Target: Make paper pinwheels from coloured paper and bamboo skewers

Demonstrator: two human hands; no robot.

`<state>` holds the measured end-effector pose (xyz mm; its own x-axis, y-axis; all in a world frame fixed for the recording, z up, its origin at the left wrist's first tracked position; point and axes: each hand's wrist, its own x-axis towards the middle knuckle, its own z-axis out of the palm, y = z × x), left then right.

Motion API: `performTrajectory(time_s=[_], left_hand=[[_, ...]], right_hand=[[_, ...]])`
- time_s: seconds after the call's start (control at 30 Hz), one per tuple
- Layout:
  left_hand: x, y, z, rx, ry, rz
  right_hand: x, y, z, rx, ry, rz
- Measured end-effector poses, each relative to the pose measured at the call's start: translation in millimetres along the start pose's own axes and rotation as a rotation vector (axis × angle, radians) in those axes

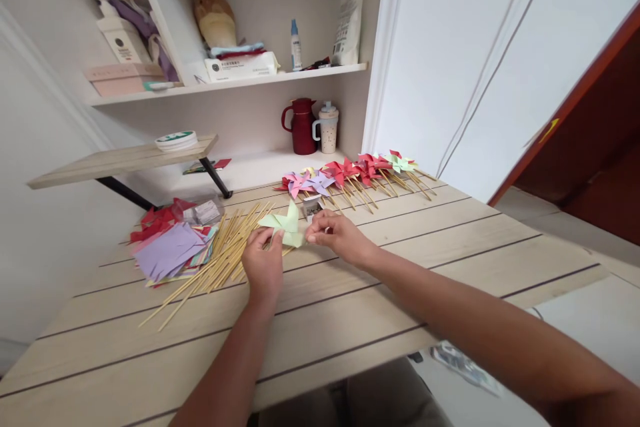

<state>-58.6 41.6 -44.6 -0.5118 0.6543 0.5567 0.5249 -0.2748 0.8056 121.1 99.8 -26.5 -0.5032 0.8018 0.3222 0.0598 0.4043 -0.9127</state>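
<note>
A pale green paper pinwheel (286, 221) is pinched between the thumb and fingers of my left hand (264, 259), its blades folded. Just to its right, my right hand (336, 235) has its thumb and fingertips pressed together; whatever they hold is too small to make out. Behind the right fingers stands a small open box (313, 204) with tiny metallic pieces inside, partly covered by the hand. Loose thin wooden sticks (227, 250) lie spread on the table to the left of and under my left hand.
Finished pinwheels on sticks (345, 175) lie in a row at the table's back. Purple paper sheets (169, 250) and red paper (163, 217) are piled at left, near a small raised shelf (125, 159). A red jug (303, 127) and a cup (329, 130) stand behind.
</note>
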Motion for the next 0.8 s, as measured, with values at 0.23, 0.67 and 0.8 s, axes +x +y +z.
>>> performTrajectory(time_s=[0.23,0.67,0.8], left_hand=[[19.5,25.0,3.9,0.012,-0.103,0.153],[13.4,-15.0,-18.0,-0.046,-0.087,-0.048],[9.5,-20.8,-21.1,-0.078,-0.029,-0.110]], right_hand=[[10.3,34.4,-14.5,-0.216,-0.269,-0.027],[5.1,43.4,-16.0,-0.161,-0.253,-0.027],[1.6,37.3,-13.9,-0.139,-0.268,0.043]])
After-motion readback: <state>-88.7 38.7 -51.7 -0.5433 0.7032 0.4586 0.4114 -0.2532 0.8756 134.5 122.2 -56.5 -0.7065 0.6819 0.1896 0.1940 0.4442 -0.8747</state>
